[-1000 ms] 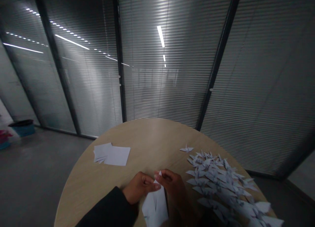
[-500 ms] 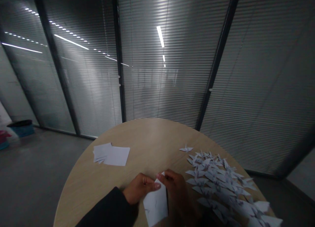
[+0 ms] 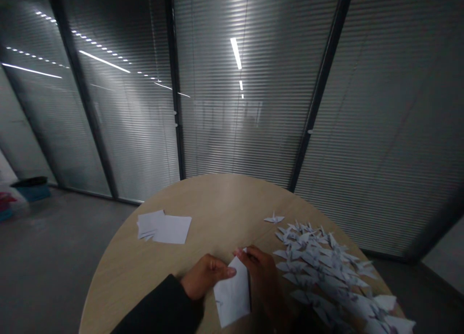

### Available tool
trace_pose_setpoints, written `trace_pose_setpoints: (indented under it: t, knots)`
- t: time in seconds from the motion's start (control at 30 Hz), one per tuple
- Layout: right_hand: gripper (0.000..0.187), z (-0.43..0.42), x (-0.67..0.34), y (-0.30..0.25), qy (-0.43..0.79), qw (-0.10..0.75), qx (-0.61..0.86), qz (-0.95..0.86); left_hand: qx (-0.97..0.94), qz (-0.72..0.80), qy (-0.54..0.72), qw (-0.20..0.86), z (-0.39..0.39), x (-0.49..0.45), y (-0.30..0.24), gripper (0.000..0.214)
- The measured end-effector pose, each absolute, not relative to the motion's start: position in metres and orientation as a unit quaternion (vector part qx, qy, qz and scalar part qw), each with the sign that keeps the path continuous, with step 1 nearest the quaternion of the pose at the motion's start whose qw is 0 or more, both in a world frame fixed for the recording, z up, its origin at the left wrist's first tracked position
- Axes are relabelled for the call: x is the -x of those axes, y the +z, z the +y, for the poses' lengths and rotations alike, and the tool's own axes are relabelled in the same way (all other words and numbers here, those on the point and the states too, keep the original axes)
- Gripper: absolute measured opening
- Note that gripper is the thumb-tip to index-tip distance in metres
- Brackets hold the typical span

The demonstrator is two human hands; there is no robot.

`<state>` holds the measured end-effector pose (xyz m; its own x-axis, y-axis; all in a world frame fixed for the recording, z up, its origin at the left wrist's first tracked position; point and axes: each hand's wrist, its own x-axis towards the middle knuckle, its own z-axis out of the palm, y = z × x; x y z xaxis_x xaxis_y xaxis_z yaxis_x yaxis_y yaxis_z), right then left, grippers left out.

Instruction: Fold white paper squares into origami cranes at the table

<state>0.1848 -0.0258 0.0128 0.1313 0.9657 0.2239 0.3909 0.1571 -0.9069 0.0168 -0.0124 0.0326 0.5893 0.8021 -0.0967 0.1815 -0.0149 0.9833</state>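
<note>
A white folded paper (image 3: 232,295) lies at the near edge of the round wooden table (image 3: 221,203). My left hand (image 3: 206,276), in a dark sleeve, pinches the paper's left upper edge with thumb and fingers closed. My right hand (image 3: 263,276) pinches the paper's top corner from the right, fingers curled shut on it. Just to the right of my right hand spreads a pile of several white folded paper cranes (image 3: 319,271).
A small stack of flat white paper sheets (image 3: 165,226) lies on the table's left side. One lone paper crane (image 3: 274,219) sits apart behind the pile. Glass walls with blinds stand behind the table. A dark bin (image 3: 31,186) stands on the floor far left.
My right hand has slid a little to the right along the paper's top corner, and the paper has flattened and shifted slightly right. My left hand has barely moved.
</note>
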Motion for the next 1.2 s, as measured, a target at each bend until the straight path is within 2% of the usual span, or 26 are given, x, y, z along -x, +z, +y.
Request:
trace_pose_setpoints:
  t: [0.37, 0.63, 0.9, 1.2]
  knots:
    - [0.031, -0.027, -0.188, 0.022, 0.301, 0.485, 0.600, -0.560, -0.662, 0.348, 0.247, 0.616, -0.014, -0.016, 0.031, 0.064]
    - [0.038, -0.021, -0.190, 0.020, 0.370, 0.465, 0.572, -0.565, -0.642, 0.362, 0.321, 0.595, -0.009, -0.014, 0.032, 0.064]
    - [0.037, -0.021, -0.189, 0.014, 0.332, 0.454, 0.581, -0.588, -0.645, 0.371, 0.327, 0.582, -0.004, -0.014, 0.024, 0.067]
    - [0.038, -0.024, -0.190, 0.019, 0.304, 0.481, 0.595, -0.568, -0.607, 0.365, 0.333, 0.623, -0.008, -0.015, 0.027, 0.065]
